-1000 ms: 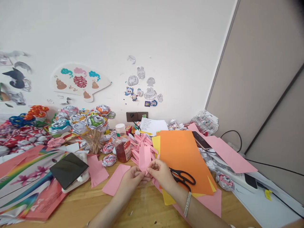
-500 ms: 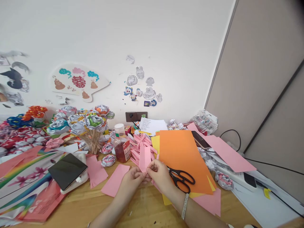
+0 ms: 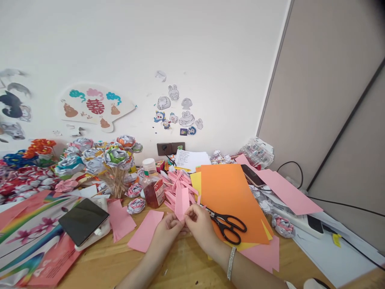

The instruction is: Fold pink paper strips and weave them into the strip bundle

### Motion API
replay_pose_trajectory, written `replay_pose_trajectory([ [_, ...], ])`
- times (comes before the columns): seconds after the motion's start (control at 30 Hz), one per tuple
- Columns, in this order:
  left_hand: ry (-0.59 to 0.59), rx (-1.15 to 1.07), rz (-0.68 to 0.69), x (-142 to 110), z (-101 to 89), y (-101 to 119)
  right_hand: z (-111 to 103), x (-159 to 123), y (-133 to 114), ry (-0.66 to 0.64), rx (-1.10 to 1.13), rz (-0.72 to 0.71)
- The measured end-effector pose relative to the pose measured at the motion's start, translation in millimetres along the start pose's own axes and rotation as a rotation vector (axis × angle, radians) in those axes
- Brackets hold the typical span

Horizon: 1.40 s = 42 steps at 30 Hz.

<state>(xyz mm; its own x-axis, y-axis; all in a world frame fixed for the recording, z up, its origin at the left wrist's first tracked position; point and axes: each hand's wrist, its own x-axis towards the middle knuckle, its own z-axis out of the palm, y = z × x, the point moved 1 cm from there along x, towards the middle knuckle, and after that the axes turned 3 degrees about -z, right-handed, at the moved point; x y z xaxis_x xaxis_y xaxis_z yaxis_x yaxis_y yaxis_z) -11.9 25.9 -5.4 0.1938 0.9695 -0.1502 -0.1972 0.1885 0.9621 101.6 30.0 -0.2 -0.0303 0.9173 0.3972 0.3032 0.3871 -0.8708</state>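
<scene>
Both hands meet at the middle of the desk around one piece of folded pink paper [image 3: 182, 202], which stands up from the fingers as a narrow strip. My left hand [image 3: 168, 228] pinches its lower left edge. Thumb and fingers of my right hand [image 3: 197, 222] pinch the lower right edge; the bottom of the paper is hidden behind the fingers. Behind it lies a heap of folded pink paper pieces [image 3: 176, 182]. A flat pink sheet [image 3: 146, 233] lies left of my left hand. Black-handled scissors [image 3: 230, 224] rest on the orange paper [image 3: 230, 188], right of my right hand.
A bottle of red liquid [image 3: 153, 190] stands behind my left hand. Farther left are a dark tablet-like device [image 3: 84, 220], a paper packet [image 3: 45, 249] and bunches of paper flowers [image 3: 116, 156]. To the right lie a phone [image 3: 252, 175], a long pink sheet [image 3: 288, 192] and cables.
The pink strip has turned slightly and shows a narrower face, with both hands still pinching its base. The whole view has shifted a little.
</scene>
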Motion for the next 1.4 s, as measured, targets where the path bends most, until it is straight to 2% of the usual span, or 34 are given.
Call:
replay_pose_trajectory([
  [0.17,0.045,0.048,0.013,-2,0.8,3,0,0,0,-0.006,0.02,-0.009],
  [0.27,0.002,0.006,0.035,-4,1.8,5,-2,2,2,-0.008,0.084,0.017],
  [0.37,-0.047,-0.04,0.027,-4,0.8,5,-5,6,6,-0.068,0.155,0.039],
  [0.57,0.023,-0.071,-0.034,-3,-2.5,4,-6,11,16,-0.176,0.356,0.059],
  [0.73,0.033,-0.037,-0.065,-6,1.2,7,-2,11,17,-0.222,0.348,0.052],
  [0.87,0.025,-0.031,-0.05,-8,2.7,9,-2,9,14,-0.183,0.294,0.018],
  [1.1,0.027,-0.064,-0.037,-9,0.3,7,-2,9,19,-0.137,0.218,0.041],
  [1.23,0.1,0.078,-0.009,-9,-0.8,10,-2,10,21,-0.115,0.197,0.051],
  [1.33,0.191,0.25,0.067,-8,-2.8,15,-4,11,18,-0.104,0.178,0.041],
  [1.4,0.197,0.301,0.098,-7,-4.0,18,-5,11,16,-0.114,0.188,0.049],
])
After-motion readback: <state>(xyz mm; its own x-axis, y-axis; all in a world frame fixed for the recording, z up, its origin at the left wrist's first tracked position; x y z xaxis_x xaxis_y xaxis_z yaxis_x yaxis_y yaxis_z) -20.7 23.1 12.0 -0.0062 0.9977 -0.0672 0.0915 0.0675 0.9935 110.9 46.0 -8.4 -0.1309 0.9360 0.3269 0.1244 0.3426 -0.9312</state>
